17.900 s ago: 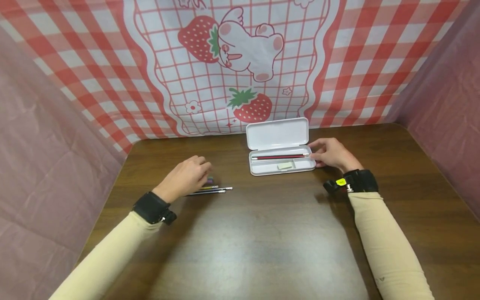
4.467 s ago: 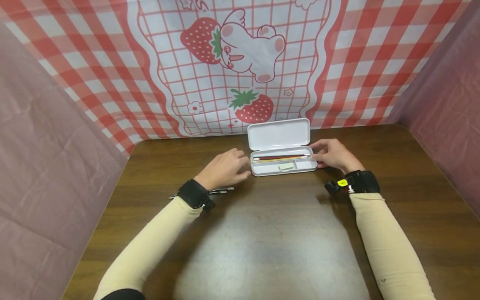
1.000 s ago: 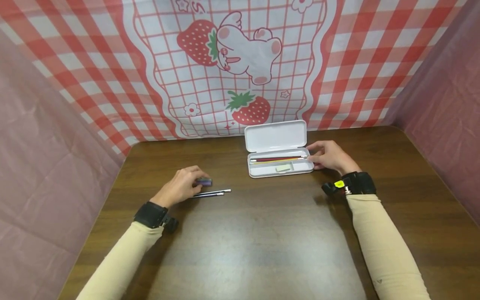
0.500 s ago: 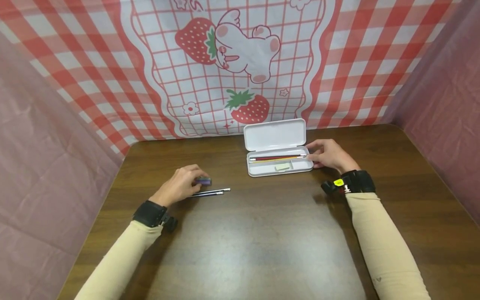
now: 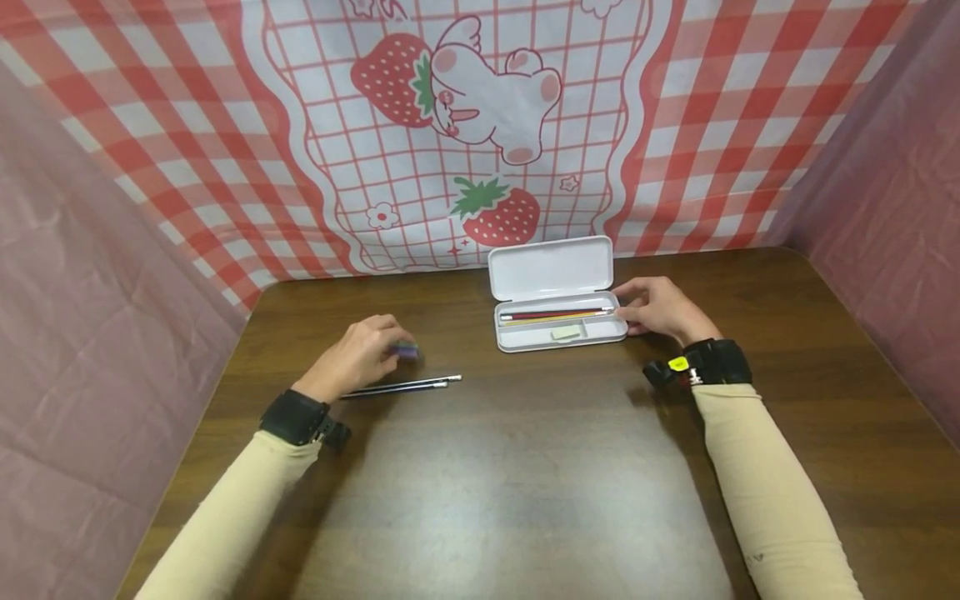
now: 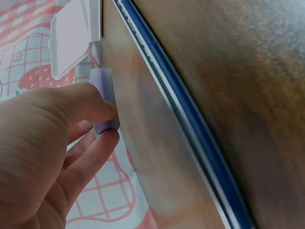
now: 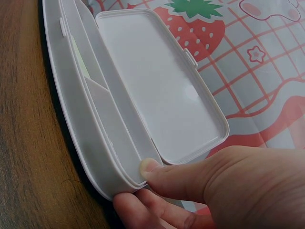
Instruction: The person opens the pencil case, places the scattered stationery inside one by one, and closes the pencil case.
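From the left hand (image 5: 356,357) to the open case (image 5: 603,331), we have a free lane over the tabletop (image 5: 459,337). The raised lid (image 5: 551,270) walls off the back (the hinge side), and the right hand (image 5: 663,310) blocks the right end.

On my feed the case (image 5: 551,272) is plain white, the eraser (image 5: 566,332) pale green, the block (image 6: 103,86) purple. I make out a red pencil (image 5: 543,315), a yellow pencil (image 5: 559,317) and a blue pencil (image 6: 196,117). The desk (image 5: 480,467) shows brown wood grain; the backdrop (image 5: 720,125), red-and-white checks with strawberries (image 5: 502,217); the curtains (image 5: 90,333), dusty pink; the sleeves (image 5: 232,508), beige.
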Available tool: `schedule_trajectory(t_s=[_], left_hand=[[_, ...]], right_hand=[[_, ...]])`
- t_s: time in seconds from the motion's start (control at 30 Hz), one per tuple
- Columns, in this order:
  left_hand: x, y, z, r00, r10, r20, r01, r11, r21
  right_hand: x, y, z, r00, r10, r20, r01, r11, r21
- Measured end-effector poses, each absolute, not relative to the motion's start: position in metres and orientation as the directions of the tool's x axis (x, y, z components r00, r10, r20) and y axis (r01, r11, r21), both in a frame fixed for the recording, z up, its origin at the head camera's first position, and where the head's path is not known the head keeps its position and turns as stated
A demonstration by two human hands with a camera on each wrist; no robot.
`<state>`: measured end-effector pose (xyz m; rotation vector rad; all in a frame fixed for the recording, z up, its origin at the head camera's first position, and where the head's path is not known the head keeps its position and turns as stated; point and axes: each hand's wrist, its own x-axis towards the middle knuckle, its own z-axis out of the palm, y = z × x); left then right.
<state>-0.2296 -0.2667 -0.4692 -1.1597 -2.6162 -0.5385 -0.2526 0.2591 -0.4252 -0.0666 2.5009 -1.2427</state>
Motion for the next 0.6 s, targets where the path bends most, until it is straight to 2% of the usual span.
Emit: schedule_trajectory(t_s=[0.2, 0.37, 0.6], left_hand=[[-0.204, -0.242, -0.415, -0.706, 0.655, 0.268, 0.706, 0.679, 0.200], [-0.202, -0.240, -0.403, -0.737, 0.627, 0.254, 0.674, 0.709, 0.207], [-0.206, -0.238, -0.390, -0.735, 0.625, 0.261, 0.675, 0.709, 0.204]], right_hand=[[-0.253, 0.260, -0.427, -0.939, -0.197, -0.282, 0.107, 0.611, -0.784], [-0.254, 0.260, -0.427, -0.940, -0.199, -0.279, 0.103, 0.611, -0.785], [-0.254, 0.260, -0.427, -0.939, -0.199, -0.282, 0.105, 0.612, -0.784]])
